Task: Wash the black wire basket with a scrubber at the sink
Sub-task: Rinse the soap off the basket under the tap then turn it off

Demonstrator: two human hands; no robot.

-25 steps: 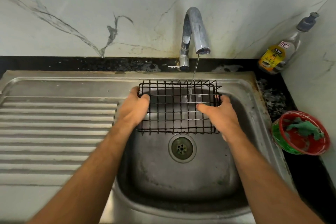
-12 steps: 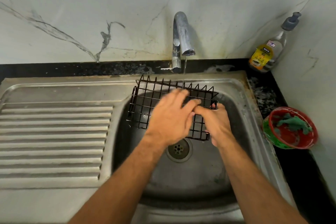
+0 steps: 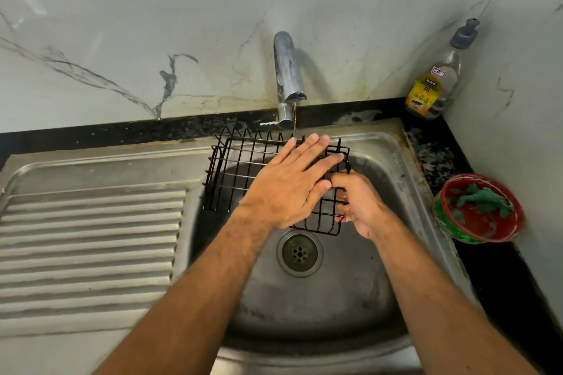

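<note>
We held the black wire basket (image 3: 243, 173) tilted over the sink (image 3: 350, 298) bowl, under the thin stream from the tap (image 3: 288, 70). Our left hand (image 3: 289, 189) lay flat on its mesh, fingers straight and together. Our right hand (image 3: 359, 207) gripped its right edge with curled fingers. A green scrubber (image 3: 481, 201) sat in the red bowl (image 3: 487, 228) on the counter, near the gel bottle (image 3: 432, 85).

left hand (image 3: 289, 189) slid across basket (image 3: 231, 179)
</note>
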